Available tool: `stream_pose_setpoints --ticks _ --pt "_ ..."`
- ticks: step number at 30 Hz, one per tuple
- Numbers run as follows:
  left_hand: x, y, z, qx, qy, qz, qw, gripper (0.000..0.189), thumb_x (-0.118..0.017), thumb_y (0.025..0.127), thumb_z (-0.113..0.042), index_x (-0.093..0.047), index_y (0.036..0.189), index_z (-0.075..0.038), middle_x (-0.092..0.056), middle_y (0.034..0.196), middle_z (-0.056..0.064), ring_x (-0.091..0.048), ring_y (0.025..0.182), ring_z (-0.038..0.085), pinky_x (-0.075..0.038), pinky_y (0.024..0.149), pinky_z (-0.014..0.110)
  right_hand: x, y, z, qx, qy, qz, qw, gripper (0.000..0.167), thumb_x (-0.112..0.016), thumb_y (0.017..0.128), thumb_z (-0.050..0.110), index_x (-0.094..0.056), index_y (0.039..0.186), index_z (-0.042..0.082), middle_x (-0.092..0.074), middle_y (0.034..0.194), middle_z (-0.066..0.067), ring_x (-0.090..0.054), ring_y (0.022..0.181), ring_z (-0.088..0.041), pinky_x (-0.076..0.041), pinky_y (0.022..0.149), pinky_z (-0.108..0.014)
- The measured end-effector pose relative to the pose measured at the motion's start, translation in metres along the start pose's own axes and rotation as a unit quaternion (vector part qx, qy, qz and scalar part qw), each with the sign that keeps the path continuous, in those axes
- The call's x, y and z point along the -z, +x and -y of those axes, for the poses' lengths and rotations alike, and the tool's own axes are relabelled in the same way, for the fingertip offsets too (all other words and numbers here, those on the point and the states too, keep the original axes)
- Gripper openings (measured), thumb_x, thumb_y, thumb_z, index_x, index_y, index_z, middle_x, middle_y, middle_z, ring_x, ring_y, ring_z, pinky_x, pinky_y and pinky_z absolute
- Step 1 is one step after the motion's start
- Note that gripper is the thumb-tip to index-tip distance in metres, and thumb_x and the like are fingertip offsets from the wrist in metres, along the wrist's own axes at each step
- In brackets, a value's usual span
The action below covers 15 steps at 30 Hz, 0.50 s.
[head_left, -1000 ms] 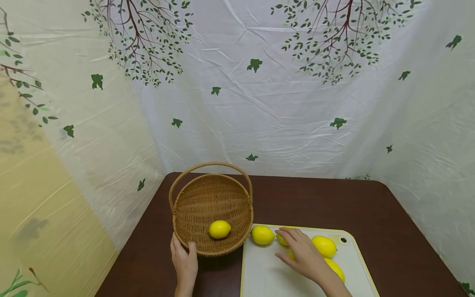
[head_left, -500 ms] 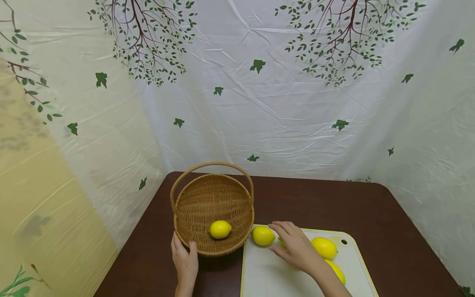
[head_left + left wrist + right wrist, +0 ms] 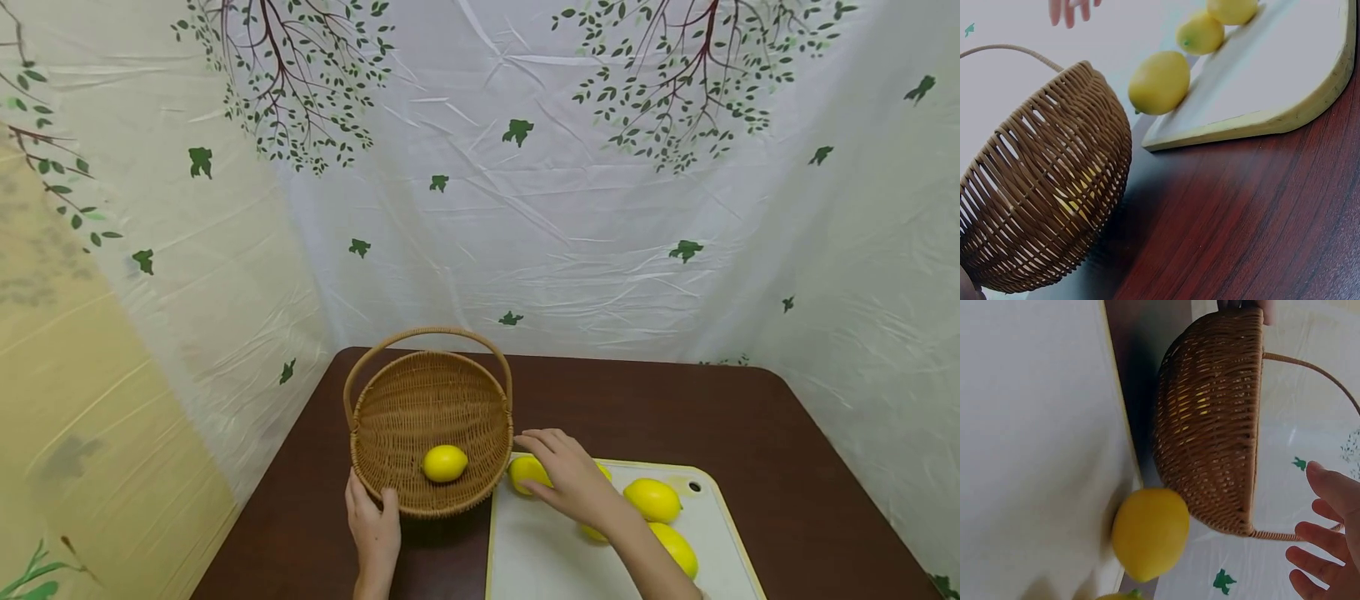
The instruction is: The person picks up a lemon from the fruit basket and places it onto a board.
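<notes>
A brown wicker basket [image 3: 423,400] with an arched handle tilts with its mouth toward me, one yellow lemon [image 3: 445,464] lying inside. My left hand [image 3: 373,533] grips the basket's near left rim, thumb over the edge. In the head view my right hand [image 3: 573,479] is over the far left corner of a white cutting board [image 3: 543,550], fingers spread and holding nothing. It partly covers the lemon [image 3: 525,473] closest to the basket. The right wrist view shows that lemon [image 3: 1150,532] below the open fingers, apart from them.
Two more lemons [image 3: 652,500] lie to the right on the board, and others are half hidden behind my right hand and forearm. The dark wooden table [image 3: 637,404] reaches back to a white curtain [image 3: 480,208] printed with leaves.
My right hand has moved left across the board, from above the middle lemons to above the lemon beside the basket. My left hand and the basket stay in place.
</notes>
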State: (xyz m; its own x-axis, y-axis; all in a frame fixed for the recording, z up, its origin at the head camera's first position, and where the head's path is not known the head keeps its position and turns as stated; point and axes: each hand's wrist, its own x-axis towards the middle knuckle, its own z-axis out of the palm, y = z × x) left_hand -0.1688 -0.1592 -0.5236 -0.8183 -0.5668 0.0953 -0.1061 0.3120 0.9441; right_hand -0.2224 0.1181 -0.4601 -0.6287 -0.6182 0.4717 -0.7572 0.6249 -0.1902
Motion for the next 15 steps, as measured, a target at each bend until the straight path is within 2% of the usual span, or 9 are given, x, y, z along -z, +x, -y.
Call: stream_pose_setpoints --ticks 6,15 --pt "0.000 0.000 0.001 0.001 0.003 0.001 1.0000 0.070 -0.045 0.088 -0.013 -0.008 0.145 0.003 -0.015 0.145 0.027 -0.023 0.128 0.043 -0.025 0.096 0.058 -0.008 0.021 0.010 0.021 0.012 0.011 0.9997 0.054 -0.072 0.078 0.030 -0.055 0.123 0.008 -0.055 0.121 -0.006 -0.048 0.110 -0.021 -0.041 0.089 -0.040" --pt "0.000 -0.001 0.001 0.005 0.005 -0.001 1.0000 0.070 -0.046 0.088 -0.013 -0.008 0.145 0.003 -0.015 0.145 0.027 -0.024 0.128 0.044 -0.026 0.095 0.058 -0.028 0.049 0.019 0.041 -0.019 0.051 0.9977 0.053 -0.068 0.081 0.037 -0.055 0.124 0.008 -0.056 0.117 -0.004 -0.051 0.105 -0.020 -0.043 0.085 -0.037"
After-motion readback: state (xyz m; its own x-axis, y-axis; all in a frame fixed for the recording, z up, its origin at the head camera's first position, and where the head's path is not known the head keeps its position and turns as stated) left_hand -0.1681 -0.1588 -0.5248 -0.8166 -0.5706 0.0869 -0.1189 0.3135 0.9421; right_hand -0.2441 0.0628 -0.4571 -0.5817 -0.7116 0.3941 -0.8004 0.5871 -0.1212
